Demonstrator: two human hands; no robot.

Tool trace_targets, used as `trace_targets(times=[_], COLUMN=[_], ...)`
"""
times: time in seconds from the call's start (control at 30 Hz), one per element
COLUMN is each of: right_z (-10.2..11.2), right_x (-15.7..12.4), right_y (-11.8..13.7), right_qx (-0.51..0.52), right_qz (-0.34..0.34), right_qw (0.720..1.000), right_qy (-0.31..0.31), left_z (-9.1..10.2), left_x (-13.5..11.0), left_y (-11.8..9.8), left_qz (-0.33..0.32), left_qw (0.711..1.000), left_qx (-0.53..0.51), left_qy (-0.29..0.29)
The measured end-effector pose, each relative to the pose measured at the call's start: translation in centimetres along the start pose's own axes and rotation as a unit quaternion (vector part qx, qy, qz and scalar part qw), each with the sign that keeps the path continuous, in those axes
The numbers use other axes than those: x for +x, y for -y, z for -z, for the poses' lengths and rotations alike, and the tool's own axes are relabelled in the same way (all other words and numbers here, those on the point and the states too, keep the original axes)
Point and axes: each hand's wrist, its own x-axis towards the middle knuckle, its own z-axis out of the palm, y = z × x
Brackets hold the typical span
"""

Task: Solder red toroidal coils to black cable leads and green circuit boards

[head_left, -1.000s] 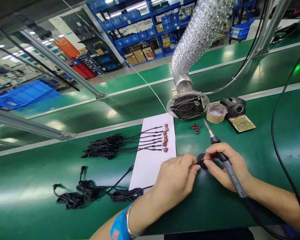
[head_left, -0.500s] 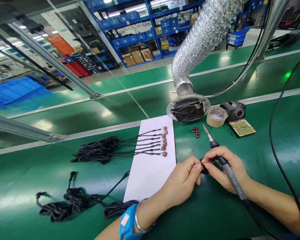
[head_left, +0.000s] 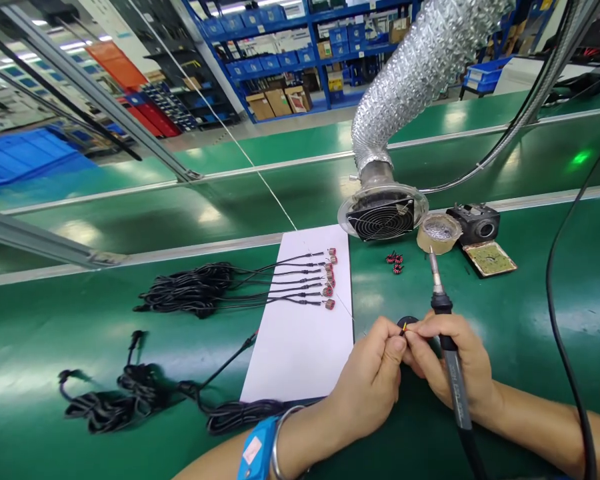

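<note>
My left hand (head_left: 373, 380) and my right hand (head_left: 447, 360) meet fingertip to fingertip over a small black round part (head_left: 408, 325) on the green bench. Both pinch a tiny piece with a yellow tip; I cannot make out what it is. My right hand also grips a black soldering iron (head_left: 449, 347), its metal tip pointing up and away toward the tape roll. A thin wire runs from my left fingers toward the white sheet (head_left: 300, 340).
On the white sheet lie several black cables with red coil ends (head_left: 329, 279); their bundle (head_left: 190, 293) and another cable bundle (head_left: 130, 393) lie to the left. Behind are a fume extractor fan (head_left: 383, 217), tape roll (head_left: 437, 232), iron stand with sponge (head_left: 483, 237), loose red coils (head_left: 394, 260).
The soldering iron has swung more upright, its tip now pointing near the tape roll. Both hands shifted slightly toward me and stay pinched together.
</note>
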Motion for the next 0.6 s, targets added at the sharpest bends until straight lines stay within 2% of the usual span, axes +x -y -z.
trace_targets(times=[0.13, 0.3, 0.43, 0.6], right_z=[0.1, 0.5, 1.4, 2.0], right_x=[-0.2, 0.2, 0.7, 1.2], right_y=[0.2, 0.0, -0.7, -1.4], right_qx=[0.000, -0.007, 0.028, 0.071], right_qz=[-0.024, 0.005, 0.040, 0.032], right_qw=[0.999, 0.998, 0.996, 0.993], right_qy=[0.021, 0.056, 0.078, 0.087], left_z=[0.0, 0.9, 1.9, 2.2], left_x=[0.1, 0.7, 1.2, 1.6], left_y=[0.6, 0.2, -0.4, -0.3], left_qz=[-0.023, 0.001, 0.026, 0.036], left_qw=[0.999, 0.998, 0.998, 0.998], left_qx=[-0.005, -0.065, -0.057, -0.043], left_qy=[-0.030, -0.011, -0.001, 0.028])
